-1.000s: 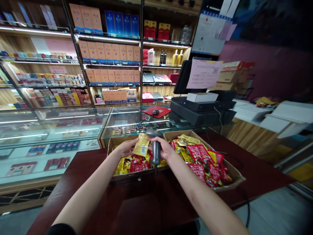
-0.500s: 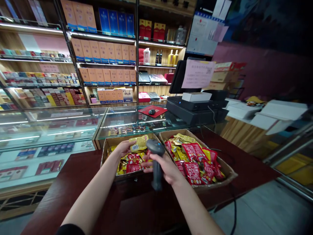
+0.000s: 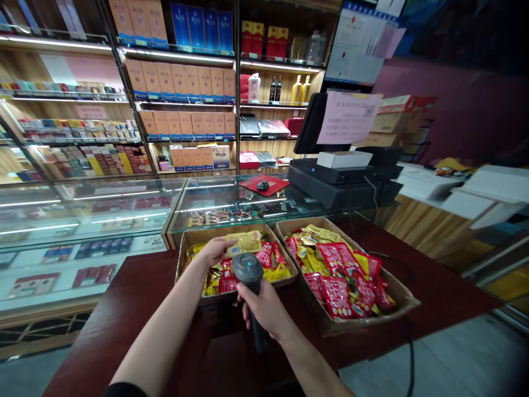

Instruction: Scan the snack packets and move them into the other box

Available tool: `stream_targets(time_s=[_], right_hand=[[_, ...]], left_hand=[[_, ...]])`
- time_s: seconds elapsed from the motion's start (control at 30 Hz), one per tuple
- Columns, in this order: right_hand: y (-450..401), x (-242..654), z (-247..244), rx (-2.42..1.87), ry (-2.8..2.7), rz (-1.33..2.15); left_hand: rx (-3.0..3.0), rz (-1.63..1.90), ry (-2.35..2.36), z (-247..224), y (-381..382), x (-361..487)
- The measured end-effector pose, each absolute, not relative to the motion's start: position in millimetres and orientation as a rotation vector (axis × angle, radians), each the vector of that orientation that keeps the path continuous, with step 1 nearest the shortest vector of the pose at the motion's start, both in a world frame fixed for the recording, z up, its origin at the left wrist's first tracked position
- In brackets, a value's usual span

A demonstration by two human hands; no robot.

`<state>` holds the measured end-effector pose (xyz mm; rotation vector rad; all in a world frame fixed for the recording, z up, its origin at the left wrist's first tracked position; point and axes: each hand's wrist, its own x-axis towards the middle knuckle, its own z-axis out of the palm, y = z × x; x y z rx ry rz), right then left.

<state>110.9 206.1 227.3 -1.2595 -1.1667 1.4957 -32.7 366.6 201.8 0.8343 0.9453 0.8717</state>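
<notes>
Your left hand [image 3: 212, 251] is nearly closed, pinching a yellow packet [image 3: 243, 243] by its left end and holding it flat above the left cardboard tray [image 3: 285, 275]. A barcode label [image 3: 235, 250] shows near the packet's lower left corner, facing up.

Your right hand [image 3: 264, 309] is wrapped firmly round the grip of a grey barcode scanner [image 3: 248, 269]. The scanner's head is tilted up and sits just below the packet. From this view, you can't tell whether the two touch.

The left tray holds a jumble of red and gold packets [image 3: 264, 256]. The right tray [image 3: 397, 292] sits just beside it, heaped with more of the same packets [image 3: 336, 295]. Both trays rest on a dark red surface [image 3: 124, 309], and a black cable [image 3: 411, 364] hangs past its right edge.

Beyond the trays is a glass display case [image 3: 103, 220]. On top of it, you have a mouse [image 3: 263, 186] on a red mat [image 3: 276, 184], with a black till [image 3: 343, 187] to the right. A monitor [image 3: 314, 124] stands behind the till, and a pink notice [image 3: 349, 117] is fixed to it. Lit shelves [image 3: 177, 54] along the back wall carry boxed goods and bottles [image 3: 275, 91], while cardboard cartons [image 3: 392, 124] are stacked to the right.
</notes>
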Motion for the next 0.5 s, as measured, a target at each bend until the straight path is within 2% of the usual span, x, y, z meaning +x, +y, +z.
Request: stream_targets(time_s=[0.5], right_hand=[[204.8, 108.7, 223.7, -1.235, -1.072, 1.585]], left_hand=[[0.732, 0.903, 0.902, 203.8, 367.9, -32.1]])
